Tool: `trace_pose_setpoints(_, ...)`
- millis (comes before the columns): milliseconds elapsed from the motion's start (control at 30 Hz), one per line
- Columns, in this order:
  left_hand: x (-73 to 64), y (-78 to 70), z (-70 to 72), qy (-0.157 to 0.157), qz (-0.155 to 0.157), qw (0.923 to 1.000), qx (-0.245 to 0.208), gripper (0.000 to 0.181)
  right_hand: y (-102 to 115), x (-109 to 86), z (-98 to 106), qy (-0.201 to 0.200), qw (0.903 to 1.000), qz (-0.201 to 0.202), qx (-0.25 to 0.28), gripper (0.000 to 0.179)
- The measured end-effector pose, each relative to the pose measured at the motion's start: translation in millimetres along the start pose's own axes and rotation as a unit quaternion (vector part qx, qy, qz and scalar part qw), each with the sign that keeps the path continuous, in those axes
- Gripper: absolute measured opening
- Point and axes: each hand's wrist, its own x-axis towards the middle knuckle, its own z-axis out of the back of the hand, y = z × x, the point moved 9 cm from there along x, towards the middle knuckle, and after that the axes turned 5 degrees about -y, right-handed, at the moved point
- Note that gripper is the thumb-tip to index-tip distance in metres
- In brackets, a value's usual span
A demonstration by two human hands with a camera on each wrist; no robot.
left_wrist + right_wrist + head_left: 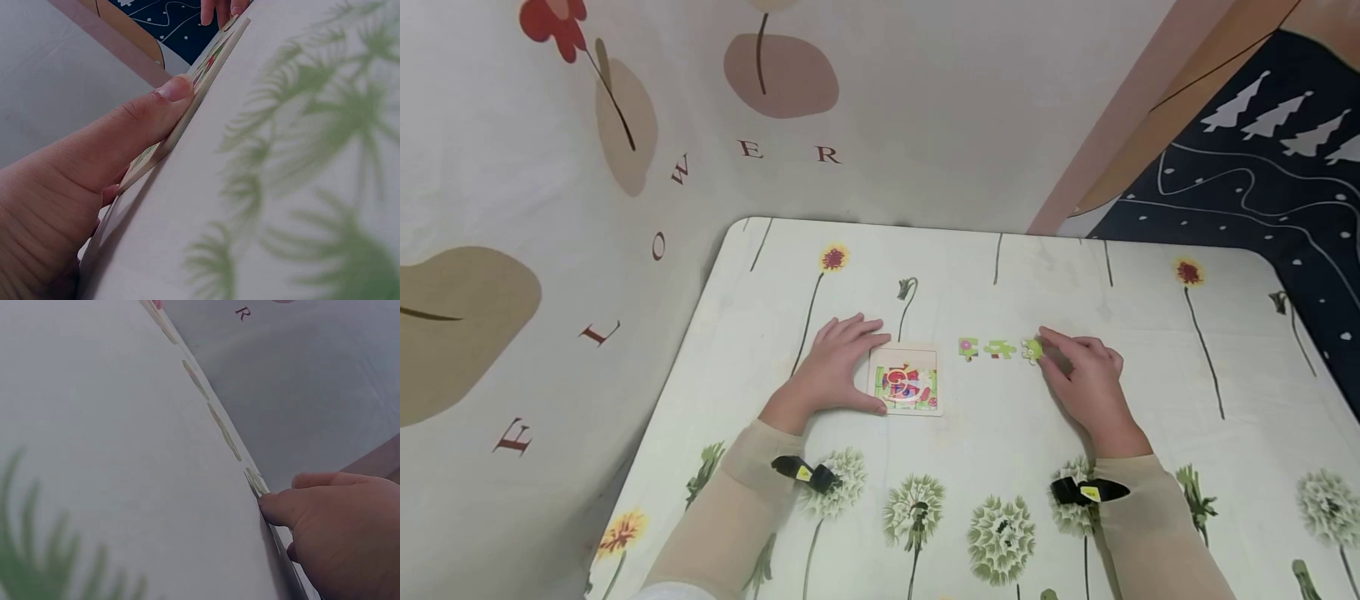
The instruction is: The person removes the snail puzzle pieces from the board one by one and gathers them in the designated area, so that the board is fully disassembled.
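Note:
A small square wooden puzzle board (906, 356) with a bright red, green and purple picture lies on the table. My left hand (835, 367) holds its left side, thumb at the lower corner and index finger at the upper one. In the left wrist view the thumb presses on the board's edge (153, 159). To the right of the board, my right hand (1086, 383) pinches a green puzzle piece (1028, 350) between thumb and index finger, down at the table surface. The right wrist view shows that piece (253, 481) under the fingertips.
Two more loose puzzle pieces lie in a row between the board and the right hand: a green one with pink (967, 346) and a green one (1000, 348). A flower-printed cloth covers the table (970, 450). Printed fabric (925, 125) hangs behind it.

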Motion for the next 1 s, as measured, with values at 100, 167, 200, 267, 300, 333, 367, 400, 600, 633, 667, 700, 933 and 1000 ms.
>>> trace_pose_setpoints(100,-0.6,1.1,-0.5,-0.001,0.001,1.0,0.0,0.12,1.1,0.3,-0.4,-0.002,1.0,-0.002,-0.001,0.049)
trace_pose_setpoints(167,-1.1,1.3,-0.3,-0.002,0.002,1.0,0.0,0.12,1.6,1.1,-0.4,-0.001,1.0,-0.006,-0.005,0.052)
trace_pose_setpoints(200,-1.2,1.4,-0.2,-0.001,0.002,1.0,-0.001,0.12,1.9,1.6,-0.2,0.0,0.9999,-0.008,-0.007,0.054)
trace_pose_setpoints(267,-1.0,1.6,-0.1,0.0,0.003,1.0,-0.002,0.12,2.3,2.6,-0.2,0.002,0.9999,-0.011,-0.012,0.058)
trace_pose_setpoints(300,-0.9,1.8,-0.3,0.001,0.003,1.0,-0.002,0.12,2.8,3.0,-0.2,0.003,0.9998,-0.013,-0.013,0.058)
trace_pose_setpoints(333,-0.8,1.8,-0.1,0.001,0.004,1.0,-0.002,0.12,3.5,3.3,-0.4,0.002,0.9998,-0.014,-0.012,0.059)
trace_pose_setpoints(367,-0.5,1.7,-0.2,0.001,0.003,1.0,-0.001,0.12,4.8,3.4,-0.5,0.0,0.9999,-0.011,-0.009,0.058)
trace_pose_setpoints(400,-0.4,1.3,0.0,0.001,0.002,1.0,-0.003,0.12,6.7,3.3,-0.6,-0.004,0.9999,-0.007,-0.006,0.058)
trace_pose_setpoints(600,-1.8,0.4,0.9,-0.001,0.0,1.0,-0.005,0.12,23.3,1.9,-5.6,-0.023,0.9994,0.022,0.011,0.055)
trace_pose_setpoints(633,-2.1,0.9,0.6,-0.001,0.001,1.0,-0.003,0.12,26.3,1.7,-7.2,-0.023,0.9993,0.026,0.012,0.054)
trace_pose_setpoints(667,-2.4,1.0,0.8,-0.001,0.0,1.0,-0.001,0.12,29.5,1.7,-9.0,-0.023,0.9993,0.028,0.013,0.054)
trace_pose_setpoints(700,-2.6,1.3,0.8,-0.002,-0.001,1.0,0.0,0.12,33.1,1.5,-10.8,-0.022,0.9991,0.031,0.016,0.054)
trace_pose_setpoints(933,-1.7,-0.1,1.3,-0.006,-0.005,1.0,-0.003,0.119,64.3,-0.2,-28.8,-0.011,0.9967,0.07,0.039,0.056)
trace_pose_setpoints(1000,-1.2,-0.8,1.4,-0.006,-0.006,1.0,-0.003,0.119,73.5,-0.8,-35.7,-0.003,0.9958,0.079,0.045,0.056)
